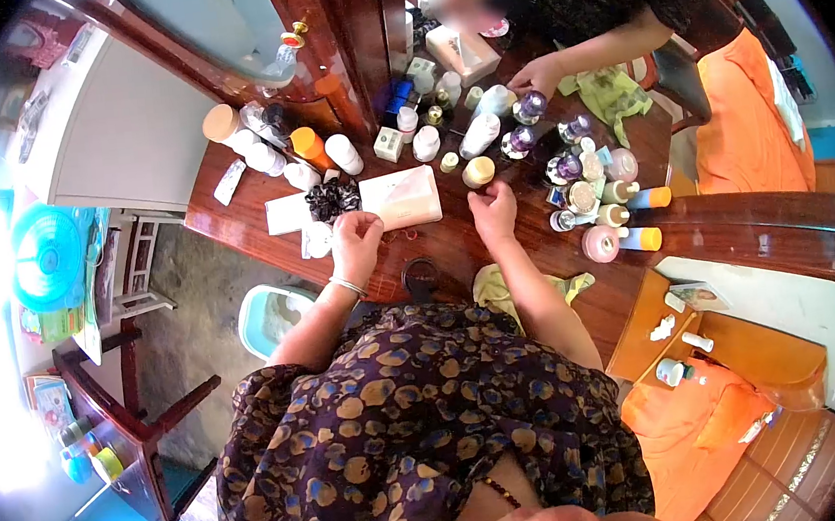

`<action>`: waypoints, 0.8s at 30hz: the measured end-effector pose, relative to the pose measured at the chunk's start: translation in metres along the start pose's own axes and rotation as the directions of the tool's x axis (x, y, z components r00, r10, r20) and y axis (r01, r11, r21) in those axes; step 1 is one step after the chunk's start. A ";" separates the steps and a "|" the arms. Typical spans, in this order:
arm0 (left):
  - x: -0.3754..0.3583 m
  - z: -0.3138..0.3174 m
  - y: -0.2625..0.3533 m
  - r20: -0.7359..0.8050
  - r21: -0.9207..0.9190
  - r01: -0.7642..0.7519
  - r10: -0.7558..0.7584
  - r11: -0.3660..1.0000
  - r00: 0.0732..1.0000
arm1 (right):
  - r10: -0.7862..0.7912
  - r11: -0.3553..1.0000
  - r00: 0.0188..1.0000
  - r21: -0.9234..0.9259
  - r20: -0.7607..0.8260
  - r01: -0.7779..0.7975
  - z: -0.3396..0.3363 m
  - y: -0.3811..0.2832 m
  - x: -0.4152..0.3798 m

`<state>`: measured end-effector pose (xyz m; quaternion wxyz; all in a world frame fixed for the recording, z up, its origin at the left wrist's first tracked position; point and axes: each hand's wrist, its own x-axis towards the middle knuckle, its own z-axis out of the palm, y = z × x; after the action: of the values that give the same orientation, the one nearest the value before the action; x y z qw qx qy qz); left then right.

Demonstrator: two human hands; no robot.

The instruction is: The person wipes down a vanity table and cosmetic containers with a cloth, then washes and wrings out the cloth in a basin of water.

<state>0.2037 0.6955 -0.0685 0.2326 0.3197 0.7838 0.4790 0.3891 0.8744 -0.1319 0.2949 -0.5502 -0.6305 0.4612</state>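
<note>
My right hand is closed on a small jar with a yellowish lid at the near edge of the bottle group. My left hand is curled with thumb and fingers together; whatever is in them, if anything, does not show. Just beyond it lies a black-and-white scrunchie, and a pale pink box lies flat between my hands. A crumpled white piece sits left of my left fingers. On the wooden dressing table a round dark lid lies close to me.
Bottles, including an orange one and a white one, crowd the back. A mirror reflects a person and bottles. A yellow-green cloth lies by my right forearm. Below left stands a light-blue bin; a wooden chair is farther left.
</note>
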 end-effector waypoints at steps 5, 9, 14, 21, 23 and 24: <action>0.018 0.009 -0.017 0.005 -0.037 0.070 -0.070 0.997 0.998 | -0.140 0.989 0.934 0.091 0.329 0.116 0.023 -0.016 -0.033; 0.023 0.009 0.020 0.062 0.135 0.152 -0.162 0.979 0.985 | -0.156 0.986 0.874 0.023 0.461 0.164 0.018 -0.042 -0.046; 0.028 0.013 0.017 0.117 0.196 -0.192 0.171 0.962 0.978 | -0.090 0.986 0.893 0.163 0.441 0.019 0.004 -0.034 -0.071; 0.028 0.036 0.025 0.156 0.149 -0.300 0.277 0.942 0.948 | -0.064 0.977 0.923 0.212 0.379 -0.019 -0.020 -0.029 -0.089; 0.025 0.045 0.034 0.204 0.151 -0.298 0.265 0.943 0.943 | -0.032 0.984 0.935 0.173 0.354 -0.032 -0.034 -0.029 -0.093; 0.023 0.052 0.031 0.221 0.118 -0.250 0.220 0.961 0.950 | -0.012 0.986 0.939 0.160 0.345 -0.046 -0.040 -0.023 -0.093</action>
<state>0.2320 0.7540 -0.0642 0.2297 0.4746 0.7445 0.4096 0.4347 0.7959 -0.0829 0.2209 -0.4400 -0.6270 0.6037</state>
